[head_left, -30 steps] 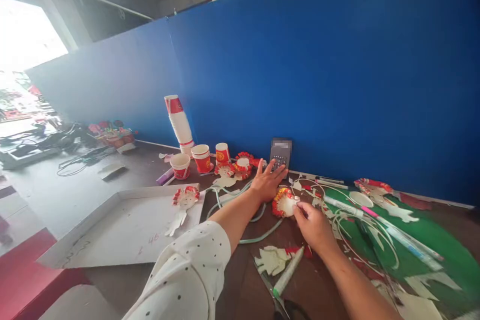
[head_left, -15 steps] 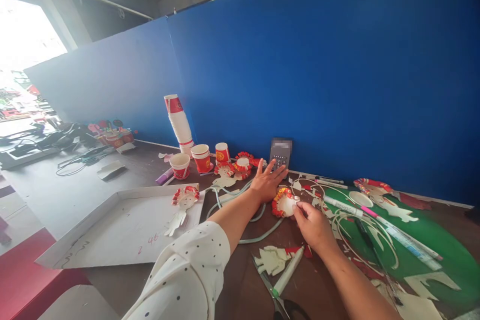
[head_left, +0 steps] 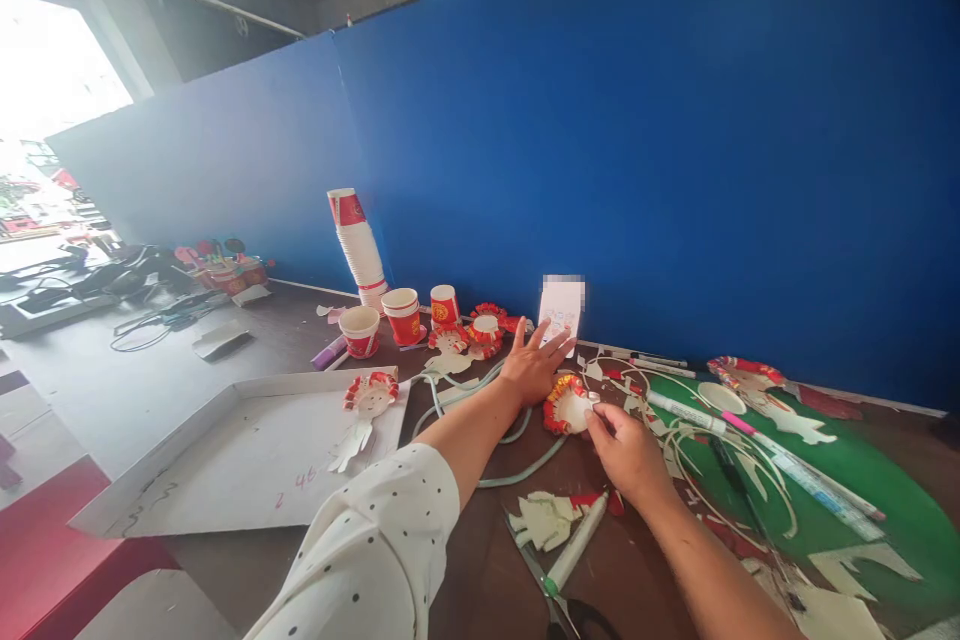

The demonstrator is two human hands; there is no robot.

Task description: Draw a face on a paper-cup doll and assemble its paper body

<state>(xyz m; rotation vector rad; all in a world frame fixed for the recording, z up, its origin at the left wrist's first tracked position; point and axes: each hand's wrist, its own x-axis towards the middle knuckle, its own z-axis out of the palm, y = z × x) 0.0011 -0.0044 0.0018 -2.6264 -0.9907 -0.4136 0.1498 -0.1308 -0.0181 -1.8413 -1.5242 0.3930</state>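
Observation:
My left hand (head_left: 534,362) reaches forward with fingers spread, the fingertips over a phone (head_left: 561,296) that leans against the blue wall. The phone's screen is white with small pictures on it, and its top is blurred. My right hand (head_left: 626,455) pinches the edge of a cut paper cup (head_left: 571,412) with a white middle and a folded red and yellow rim. Below it lie a white hand-shaped paper cutout (head_left: 544,522), a marker with a green end (head_left: 579,545) and black-handled scissors (head_left: 541,575), spread apart.
A white tray (head_left: 217,500) with another cut cup (head_left: 373,392) stands left. Behind it are a tall cup stack (head_left: 360,250), several red cups (head_left: 403,318) and finished-looking cut cups (head_left: 487,328). Pale cable loops (head_left: 517,480) cross the middle. Markers (head_left: 814,485) and scraps cover a green sheet (head_left: 892,510) right.
The phone's screen has switched from a dark display to a white one with small pictures. Both hands and the cut cup stay nearly where they were.

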